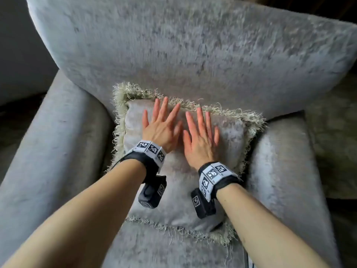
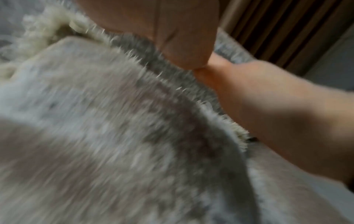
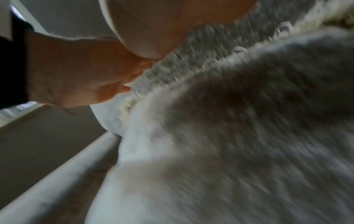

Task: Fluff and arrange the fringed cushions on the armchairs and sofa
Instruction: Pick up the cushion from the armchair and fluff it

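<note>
Cushion (image 1: 179,171) under my flat left hand (image 1: 161,130) and right hand (image 1: 200,140), fingers straight, gripping nothing; it leans at the armchair (image 1: 193,45) seat's back edge. Patting step, I judge; next: square its fringe.

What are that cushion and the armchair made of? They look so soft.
Cushion: apparently pale grey velvet or chenille with a patchy sheen, edged in cream yarn-like fringe. Armchair: similar plush grey fabric, mottled light and dark where its nap lies differently.
</note>
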A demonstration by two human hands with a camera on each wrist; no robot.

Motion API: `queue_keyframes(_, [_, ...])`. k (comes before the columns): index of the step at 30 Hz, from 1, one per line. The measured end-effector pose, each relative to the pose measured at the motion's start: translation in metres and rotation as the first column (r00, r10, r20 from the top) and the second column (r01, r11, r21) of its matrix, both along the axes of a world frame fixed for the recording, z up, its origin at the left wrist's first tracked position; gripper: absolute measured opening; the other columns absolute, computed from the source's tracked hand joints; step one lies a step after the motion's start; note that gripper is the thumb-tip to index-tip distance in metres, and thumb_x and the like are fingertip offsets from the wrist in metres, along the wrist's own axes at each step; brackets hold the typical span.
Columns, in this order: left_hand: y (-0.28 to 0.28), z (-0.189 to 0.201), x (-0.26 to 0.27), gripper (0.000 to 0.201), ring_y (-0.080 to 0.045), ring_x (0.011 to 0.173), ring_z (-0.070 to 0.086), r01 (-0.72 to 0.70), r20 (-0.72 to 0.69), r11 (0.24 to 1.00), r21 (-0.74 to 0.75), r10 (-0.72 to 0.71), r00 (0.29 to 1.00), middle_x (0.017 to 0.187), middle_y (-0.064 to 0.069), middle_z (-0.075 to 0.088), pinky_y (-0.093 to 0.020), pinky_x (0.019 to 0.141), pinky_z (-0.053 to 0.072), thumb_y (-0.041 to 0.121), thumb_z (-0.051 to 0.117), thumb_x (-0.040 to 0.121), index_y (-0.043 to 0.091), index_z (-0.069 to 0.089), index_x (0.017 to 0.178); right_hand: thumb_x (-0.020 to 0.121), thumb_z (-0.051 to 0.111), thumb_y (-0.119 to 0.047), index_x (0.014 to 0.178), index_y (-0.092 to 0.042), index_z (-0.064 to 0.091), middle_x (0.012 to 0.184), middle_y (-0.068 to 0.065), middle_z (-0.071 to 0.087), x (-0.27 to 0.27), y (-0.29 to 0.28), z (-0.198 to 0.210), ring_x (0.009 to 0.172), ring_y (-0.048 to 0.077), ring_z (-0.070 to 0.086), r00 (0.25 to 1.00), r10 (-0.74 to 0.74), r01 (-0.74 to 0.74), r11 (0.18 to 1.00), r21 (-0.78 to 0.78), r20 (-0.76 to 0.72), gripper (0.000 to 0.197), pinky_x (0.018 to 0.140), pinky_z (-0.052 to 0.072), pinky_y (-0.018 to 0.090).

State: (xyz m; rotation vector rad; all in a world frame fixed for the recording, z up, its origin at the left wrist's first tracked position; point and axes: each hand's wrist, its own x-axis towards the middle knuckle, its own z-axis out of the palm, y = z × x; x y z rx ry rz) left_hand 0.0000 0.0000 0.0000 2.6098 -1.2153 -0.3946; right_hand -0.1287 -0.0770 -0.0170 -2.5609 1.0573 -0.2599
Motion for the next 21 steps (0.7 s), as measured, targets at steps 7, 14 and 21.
queue_keyframes(7, [0.006, -0.052, -0.011, 0.063, -0.038, 0.148, -0.005, -0.267, 0.043, 0.960, -0.080, 0.271, 0.962, 0.162, -0.008, -0.002, -0.056, 0.117, 0.000, 0.048, 0.028, 0.097, 0.033, 0.006, 0.153, 0.099, 0.022, -0.047, 0.153, -0.035, 0.006, 0.163, -0.002, -0.004, 0.001, 0.003, -0.039, 0.150, 0.020, -0.004, 0.940, -0.342, 0.342, 0.939, 0.033, 0.014, 0.057, 0.117, -0.007, 0.050])
queue_keyframes(14, [0.062, -0.060, -0.017, 0.062, -0.033, 0.149, 0.004, -0.074, 0.201, 0.993, -0.091, 0.091, 0.975, 0.161, -0.010, 0.011, -0.049, 0.115, -0.005, 0.042, 0.027, 0.092, 0.026, 0.019, 0.152, 0.097, 0.022, -0.046, 0.153, -0.036, 0.003, 0.163, -0.003, -0.005, -0.016, 0.042, -0.042, 0.150, 0.022, -0.005, 0.847, -0.530, 0.531, 0.842, 0.093, -0.038, 0.059, 0.116, -0.002, 0.058])
queue_keyframes(21, [0.094, -0.088, -0.009, 0.077, -0.055, 0.141, -0.002, -0.596, -0.065, 0.788, 0.156, 0.610, 0.790, 0.157, -0.030, 0.000, -0.062, 0.114, 0.004, 0.057, 0.027, 0.092, 0.017, 0.004, 0.154, 0.096, 0.020, -0.055, 0.152, -0.035, -0.011, 0.159, 0.001, -0.024, -0.032, 0.067, -0.059, 0.146, 0.033, -0.022, 0.583, -0.763, 0.811, 0.520, 0.269, -0.281, 0.066, 0.109, -0.013, 0.067])
